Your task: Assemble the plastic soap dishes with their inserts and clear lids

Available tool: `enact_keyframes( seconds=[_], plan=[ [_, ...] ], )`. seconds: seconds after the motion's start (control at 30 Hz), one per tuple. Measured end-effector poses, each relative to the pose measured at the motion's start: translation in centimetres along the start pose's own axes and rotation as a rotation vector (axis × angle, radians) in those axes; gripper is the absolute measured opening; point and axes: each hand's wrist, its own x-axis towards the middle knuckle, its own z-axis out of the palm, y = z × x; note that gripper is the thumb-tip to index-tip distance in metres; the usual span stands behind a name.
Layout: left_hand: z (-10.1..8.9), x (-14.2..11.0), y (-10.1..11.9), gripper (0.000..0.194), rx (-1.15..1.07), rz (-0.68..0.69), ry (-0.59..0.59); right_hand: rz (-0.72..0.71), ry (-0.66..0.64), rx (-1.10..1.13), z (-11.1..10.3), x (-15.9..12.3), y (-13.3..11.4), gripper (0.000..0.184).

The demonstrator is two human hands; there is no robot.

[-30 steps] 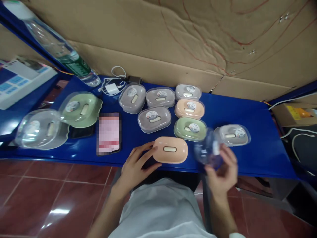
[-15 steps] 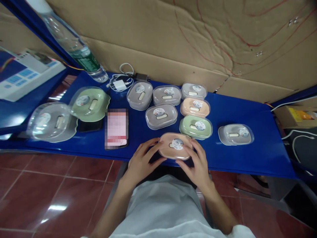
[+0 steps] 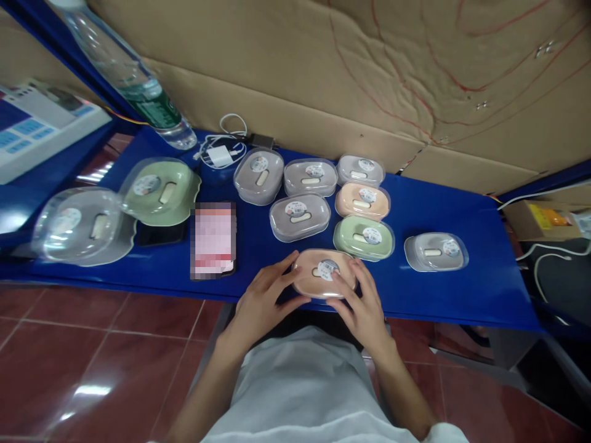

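Observation:
Both hands hold an orange oval plastic box (image 3: 305, 280) with a clear lid, at the table's near edge. My left hand (image 3: 264, 292) grips its left end, thumb along the near side and fingers on the far side. On the right end, my right hand (image 3: 362, 301) has its thumb in front and a finger across the round white label. Just beyond stands a similar green box (image 3: 353, 249). Behind that sit an orange box (image 3: 351, 211) and several grey ones, among them a grey box (image 3: 284, 226). The box's underside is hidden.
On the blue table (image 3: 471, 215) a phone (image 3: 213, 240) lies left of my hands. Two larger boxes, green (image 3: 184, 203) and grey (image 3: 122, 237), are farther left. A lone grey box (image 3: 436, 252) sits right. Behind are a water bottle (image 3: 148, 101), a white charger (image 3: 219, 156) and a cardboard wall (image 3: 286, 92).
My view has shifted slightly. A finger of my right hand has slid a little further left over the label; the orange box remains between both hands.

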Motion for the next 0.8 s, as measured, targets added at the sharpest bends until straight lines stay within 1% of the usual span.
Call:
enact_keyframes(
  seconds=[0.17, 0.33, 0.63, 0.8],
  plan=[
    [-0.17, -0.10, 0.13, 0.048, -0.062, -0.083, -0.019, 0.011, -0.054, -0.002, -0.41, 0.38, -0.19, 0.067],
    [-0.38, -0.12, 0.08, 0.048, -0.109, -0.158, -0.051, 0.029, -0.066, 0.017, -0.63, 0.64, -0.18, 0.061],
    [-0.40, -0.01, 0.14, 0.048, -0.102, -0.177, -0.064, 0.069, -0.054, 0.048, -0.81, 0.66, -0.35, 0.054],
    [-0.14, -0.02, 0.10, 0.048, -0.092, -0.186, -0.056, 0.067, -0.064, 0.020, -0.56, 1.00, -0.02, 0.056]
  ],
)
